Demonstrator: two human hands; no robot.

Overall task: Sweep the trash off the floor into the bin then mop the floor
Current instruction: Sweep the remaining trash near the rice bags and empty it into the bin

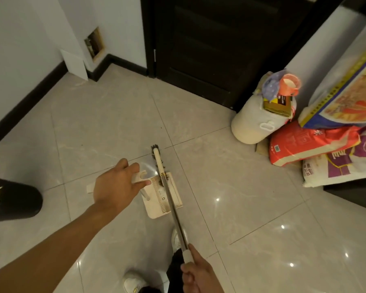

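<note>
Grips broom (172, 208) pole in curled right hand (197, 273); pinches dustpan (154, 208) handle with left hand (118, 185). Bristles just beyond left fingertips, at dustpan's mouth; bin (15, 199) well left of left hand.

bin (17, 199) far left edge | dustpan (155, 200) mid-frame, broom (171, 203) crossing over it | jug (254, 125) upper right, sacks (317, 142) just right of it | door (220, 43) top middle

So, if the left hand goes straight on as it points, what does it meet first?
The left hand seems to pinch the dustpan handle; straight on, it would probably meet the broom head, though depth is unclear.
</note>
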